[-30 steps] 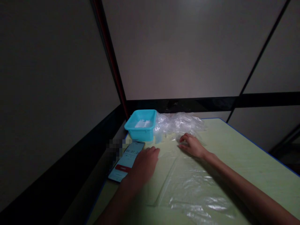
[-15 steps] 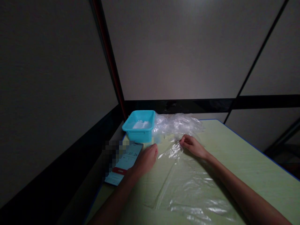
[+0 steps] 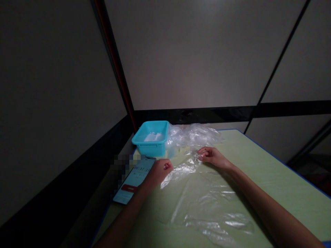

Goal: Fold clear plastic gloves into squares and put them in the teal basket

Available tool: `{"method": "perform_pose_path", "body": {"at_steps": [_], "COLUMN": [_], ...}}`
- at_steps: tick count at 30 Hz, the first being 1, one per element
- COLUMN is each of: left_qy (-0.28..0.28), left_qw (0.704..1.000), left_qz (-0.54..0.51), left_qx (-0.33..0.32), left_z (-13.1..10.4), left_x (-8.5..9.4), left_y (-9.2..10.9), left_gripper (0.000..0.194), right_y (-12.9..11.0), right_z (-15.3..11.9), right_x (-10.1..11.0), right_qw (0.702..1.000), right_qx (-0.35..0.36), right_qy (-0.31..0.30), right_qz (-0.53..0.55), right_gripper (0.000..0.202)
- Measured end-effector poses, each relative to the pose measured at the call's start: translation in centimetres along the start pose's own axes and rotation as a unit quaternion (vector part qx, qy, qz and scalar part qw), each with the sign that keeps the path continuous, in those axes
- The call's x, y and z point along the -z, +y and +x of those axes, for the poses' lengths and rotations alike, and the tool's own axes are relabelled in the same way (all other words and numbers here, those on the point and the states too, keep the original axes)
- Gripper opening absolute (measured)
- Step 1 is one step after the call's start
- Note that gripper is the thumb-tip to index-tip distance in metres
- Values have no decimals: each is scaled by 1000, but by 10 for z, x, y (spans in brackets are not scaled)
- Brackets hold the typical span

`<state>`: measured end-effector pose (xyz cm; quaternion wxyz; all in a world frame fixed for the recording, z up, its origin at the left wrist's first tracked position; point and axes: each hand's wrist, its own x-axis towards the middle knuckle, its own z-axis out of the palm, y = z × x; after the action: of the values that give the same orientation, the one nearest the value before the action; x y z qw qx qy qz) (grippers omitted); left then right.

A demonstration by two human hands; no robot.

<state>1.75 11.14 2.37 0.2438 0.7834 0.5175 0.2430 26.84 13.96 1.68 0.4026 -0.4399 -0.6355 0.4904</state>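
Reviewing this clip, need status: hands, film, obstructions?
Left hand and right hand pinching clear film. Film wrinkled, spread on table. Phone partly hidden behind left forearm.

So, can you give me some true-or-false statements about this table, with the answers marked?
1. The blue tub stands left of the crumpled clear plastic. True.
2. The phone is inside the tub. False: the phone lies on the table.
3. The right hand pinches the clear plastic sheet. True.
4. The left hand rests on the tub's rim. False: the left hand is closed at the sheet's edge, beside the phone.
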Motion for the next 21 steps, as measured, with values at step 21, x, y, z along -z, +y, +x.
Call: {"method": "perform_pose_path", "body": {"at_steps": [21], "left_qy": [169], "left_qw": [985], "left_qz": [8], "left_qx": [-20], "left_z": [0], "left_x": [4], "left_y": [16], "left_gripper": [16], "right_y": [-9], "right_z": [-11], "right_x": [-13], "right_qw": [999], "right_qx": [-24], "right_qy": [-41], "right_qz": [5], "right_gripper": [39]}}
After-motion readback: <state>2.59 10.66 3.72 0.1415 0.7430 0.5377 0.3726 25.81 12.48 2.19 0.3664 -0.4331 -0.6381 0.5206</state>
